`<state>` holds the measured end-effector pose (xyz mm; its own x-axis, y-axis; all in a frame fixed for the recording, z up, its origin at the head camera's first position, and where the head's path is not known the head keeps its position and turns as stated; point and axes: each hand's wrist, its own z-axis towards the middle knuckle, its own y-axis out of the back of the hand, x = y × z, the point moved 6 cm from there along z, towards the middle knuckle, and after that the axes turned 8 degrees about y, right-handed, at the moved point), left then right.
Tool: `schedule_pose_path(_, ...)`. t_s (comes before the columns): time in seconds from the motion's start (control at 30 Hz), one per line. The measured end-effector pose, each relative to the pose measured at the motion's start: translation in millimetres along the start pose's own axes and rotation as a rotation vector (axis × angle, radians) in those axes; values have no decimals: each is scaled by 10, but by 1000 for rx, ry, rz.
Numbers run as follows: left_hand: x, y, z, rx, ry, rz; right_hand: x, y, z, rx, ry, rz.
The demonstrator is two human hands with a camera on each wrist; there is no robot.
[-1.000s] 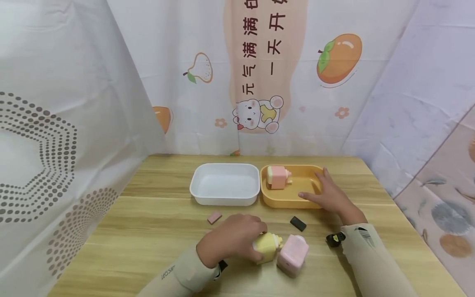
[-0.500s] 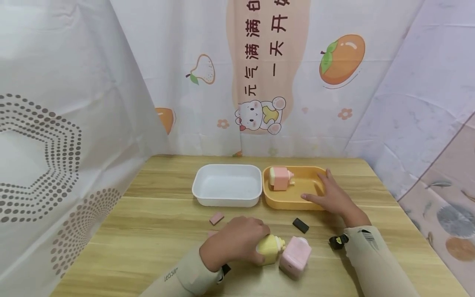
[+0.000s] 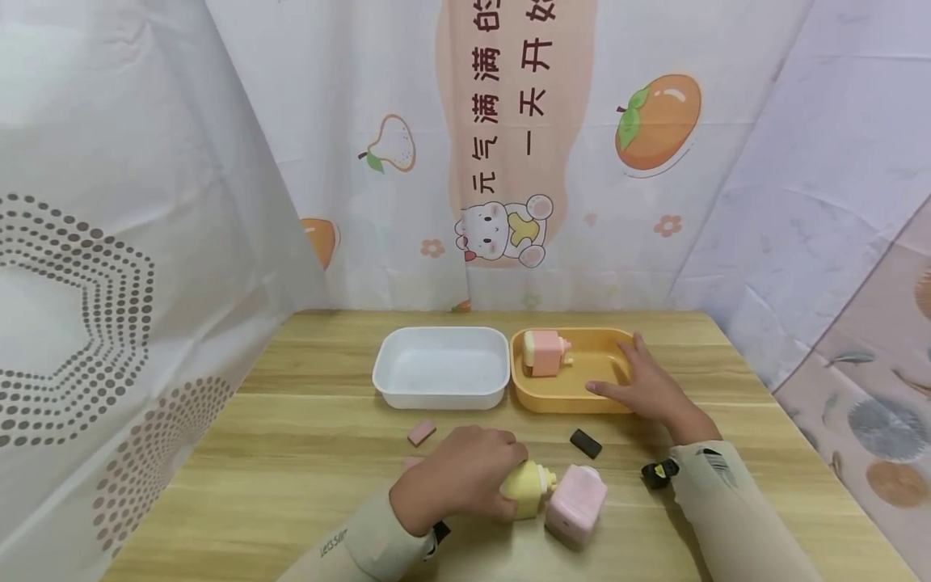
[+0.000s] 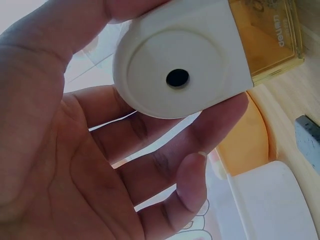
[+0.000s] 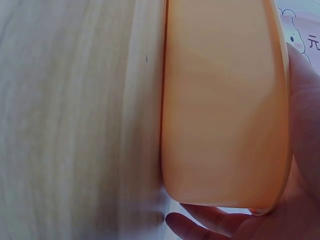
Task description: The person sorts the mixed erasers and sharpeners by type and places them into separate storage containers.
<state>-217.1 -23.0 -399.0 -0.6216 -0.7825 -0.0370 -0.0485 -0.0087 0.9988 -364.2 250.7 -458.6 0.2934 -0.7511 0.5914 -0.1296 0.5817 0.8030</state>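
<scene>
My left hand (image 3: 461,477) grips a yellow pencil sharpener (image 3: 525,489) low over the front of the table. The left wrist view shows the sharpener's cream end with a round pencil hole (image 4: 177,78) and a clear yellow shavings drawer (image 4: 270,35). Just right of it stands a pink pencil sharpener (image 3: 577,503). At the back right, my right hand (image 3: 655,396) holds the right end of an orange tray (image 3: 567,402), its thumb over the front rim. Inside that tray, at the left, lies a pink and cream sharpener (image 3: 545,353).
A white tray (image 3: 440,399) stands directly left of the orange one. In front of the trays lie a pink block (image 3: 422,432) and a black block (image 3: 585,443). Another pink piece (image 3: 411,463) shows partly behind the left hand. Printed curtains surround the table.
</scene>
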Motion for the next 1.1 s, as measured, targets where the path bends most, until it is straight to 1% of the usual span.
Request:
schedule_pose_path(0.17, 3, -22, -1, 3, -7, 3, -37, -22, 15, 1, -4, 10)
schedule_pose_path(0.37, 22, -17, -2, -7, -17, -2, -42, -26, 30, -3, -2, -5)
schedule_pose_path(0.47, 24, 3, -8, -11, -21, -6, -32, -25, 27, -4, 0, -5)
schedule_pose_path(0.77, 9, 104, -26, -59, -51, 1, -31, -25, 9, 5, 4, -27)
schedule_pose_path(1.1, 23, 169, -4, -42, -32, -17, -5, -1, -11, 8, -4, -22)
